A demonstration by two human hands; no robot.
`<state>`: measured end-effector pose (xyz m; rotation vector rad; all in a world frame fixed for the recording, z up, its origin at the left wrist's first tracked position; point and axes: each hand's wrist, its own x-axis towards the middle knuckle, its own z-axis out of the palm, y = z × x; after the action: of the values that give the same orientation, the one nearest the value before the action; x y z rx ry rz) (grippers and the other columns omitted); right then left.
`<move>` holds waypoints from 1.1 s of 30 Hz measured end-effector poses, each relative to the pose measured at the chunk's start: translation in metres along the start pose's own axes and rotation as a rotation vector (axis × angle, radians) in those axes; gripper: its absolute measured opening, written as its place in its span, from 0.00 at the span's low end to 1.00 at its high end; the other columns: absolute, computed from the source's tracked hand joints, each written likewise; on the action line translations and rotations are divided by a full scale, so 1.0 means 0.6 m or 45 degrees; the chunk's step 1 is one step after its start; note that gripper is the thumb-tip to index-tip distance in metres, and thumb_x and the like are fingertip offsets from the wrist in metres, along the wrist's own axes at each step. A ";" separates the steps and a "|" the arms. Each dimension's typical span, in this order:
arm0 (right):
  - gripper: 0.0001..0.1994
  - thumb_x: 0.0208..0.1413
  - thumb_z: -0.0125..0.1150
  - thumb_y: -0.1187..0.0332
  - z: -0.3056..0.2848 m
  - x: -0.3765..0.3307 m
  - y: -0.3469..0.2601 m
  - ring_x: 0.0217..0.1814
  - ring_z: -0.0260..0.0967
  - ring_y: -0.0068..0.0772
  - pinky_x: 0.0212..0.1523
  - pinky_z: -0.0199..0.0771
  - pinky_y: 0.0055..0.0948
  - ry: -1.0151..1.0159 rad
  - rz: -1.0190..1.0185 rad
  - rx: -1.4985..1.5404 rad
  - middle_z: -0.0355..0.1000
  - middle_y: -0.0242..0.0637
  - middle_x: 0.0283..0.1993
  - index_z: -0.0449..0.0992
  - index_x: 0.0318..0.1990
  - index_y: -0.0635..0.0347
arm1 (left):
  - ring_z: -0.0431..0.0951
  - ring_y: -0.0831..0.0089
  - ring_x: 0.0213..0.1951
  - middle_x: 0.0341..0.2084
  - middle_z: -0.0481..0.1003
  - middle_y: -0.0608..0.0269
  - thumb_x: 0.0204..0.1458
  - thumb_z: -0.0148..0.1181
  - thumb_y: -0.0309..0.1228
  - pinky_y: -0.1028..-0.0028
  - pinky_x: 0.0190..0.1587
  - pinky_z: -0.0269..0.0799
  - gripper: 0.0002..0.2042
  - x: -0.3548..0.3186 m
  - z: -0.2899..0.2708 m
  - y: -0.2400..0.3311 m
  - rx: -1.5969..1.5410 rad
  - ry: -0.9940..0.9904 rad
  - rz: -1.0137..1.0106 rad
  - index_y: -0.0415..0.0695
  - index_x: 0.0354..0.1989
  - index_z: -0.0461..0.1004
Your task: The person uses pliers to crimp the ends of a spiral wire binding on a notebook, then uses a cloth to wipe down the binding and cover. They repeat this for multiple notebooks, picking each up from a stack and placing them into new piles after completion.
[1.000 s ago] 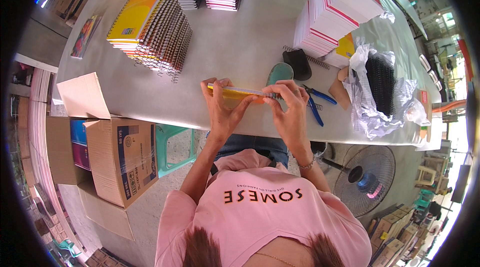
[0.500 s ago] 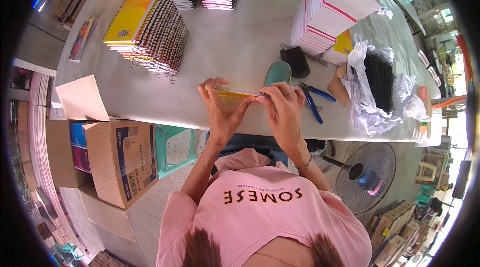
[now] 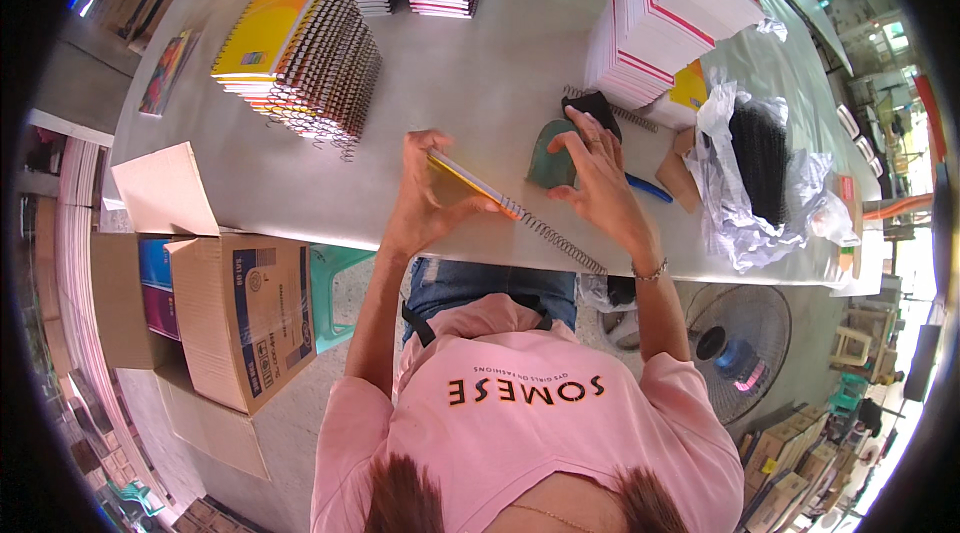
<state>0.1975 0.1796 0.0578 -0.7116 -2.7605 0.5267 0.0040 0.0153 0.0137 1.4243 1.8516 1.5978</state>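
Note:
My left hand [image 3: 420, 198] grips a small notebook [image 3: 465, 183] with a yellow and orange cover, held edge-up and tilted down to the right. A dark wire coil [image 3: 560, 245] is partly threaded at its lower right end; the loose length trails toward the table's front edge. My right hand [image 3: 605, 173] is off the notebook, fingers spread and curved over a green rounded pad [image 3: 548, 155] and beside a black rounded object [image 3: 594, 108]. Whether its fingertips touch either is unclear. Blue-handled pliers [image 3: 650, 189] lie partly hidden under that hand.
At the left stands a stack of spiral notebooks [image 3: 300, 53]. White and red book stacks [image 3: 640, 33] rise at the far right, near many black coils [image 3: 758, 158] in crumpled plastic. An open carton [image 3: 245, 323] is at the left edge, a fan [image 3: 740, 348] below right.
My right hand has let go of the notebook and moved up and right to the green pad. The notebook has tilted, and a long stretch of coil now shows beyond it.

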 end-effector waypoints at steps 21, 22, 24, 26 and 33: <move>0.22 0.49 0.70 0.62 -0.039 -0.036 -0.041 0.53 0.66 0.28 0.58 0.62 0.28 -0.251 -0.083 0.906 0.70 0.36 0.50 0.74 0.49 0.62 | 0.63 0.62 0.54 0.50 0.58 0.54 0.23 0.86 0.33 0.63 0.57 0.64 0.59 -0.005 0.011 0.003 -0.122 -0.010 -0.191 0.44 0.62 0.45; 0.22 0.49 0.70 0.62 -0.034 -0.031 -0.042 0.52 0.66 0.28 0.57 0.63 0.28 -0.264 -0.020 0.872 0.71 0.36 0.49 0.74 0.49 0.62 | 0.63 0.62 0.54 0.50 0.58 0.55 0.23 0.86 0.33 0.63 0.57 0.64 0.58 -0.009 0.010 -0.001 -0.145 0.009 -0.176 0.44 0.62 0.45; 0.21 0.49 0.71 0.62 -0.030 -0.016 -0.037 0.51 0.66 0.28 0.55 0.63 0.28 -0.268 0.110 0.782 0.71 0.37 0.47 0.75 0.49 0.62 | 0.63 0.63 0.53 0.49 0.58 0.55 0.23 0.86 0.34 0.64 0.56 0.64 0.58 -0.003 0.013 -0.008 -0.205 0.035 -0.122 0.44 0.62 0.45; 0.21 0.48 0.71 0.62 -0.027 -0.020 -0.038 0.51 0.65 0.28 0.54 0.64 0.30 -0.218 0.153 0.961 0.71 0.36 0.45 0.75 0.47 0.61 | 0.63 0.64 0.51 0.49 0.58 0.56 0.23 0.86 0.35 0.66 0.55 0.64 0.58 0.001 0.016 -0.006 -0.137 0.018 -0.111 0.44 0.62 0.46; 0.19 0.48 0.71 0.62 -0.030 -0.017 -0.034 0.51 0.64 0.27 0.54 0.63 0.29 -0.324 0.103 0.985 0.71 0.33 0.44 0.76 0.46 0.59 | 0.64 0.62 0.54 0.52 0.57 0.56 0.23 0.86 0.36 0.65 0.59 0.62 0.58 -0.001 0.008 -0.005 -0.215 -0.051 -0.259 0.44 0.62 0.47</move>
<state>0.2033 0.1626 0.0807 -0.5777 -2.4087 1.6643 0.0068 0.0178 0.0094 1.1487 1.7314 1.5716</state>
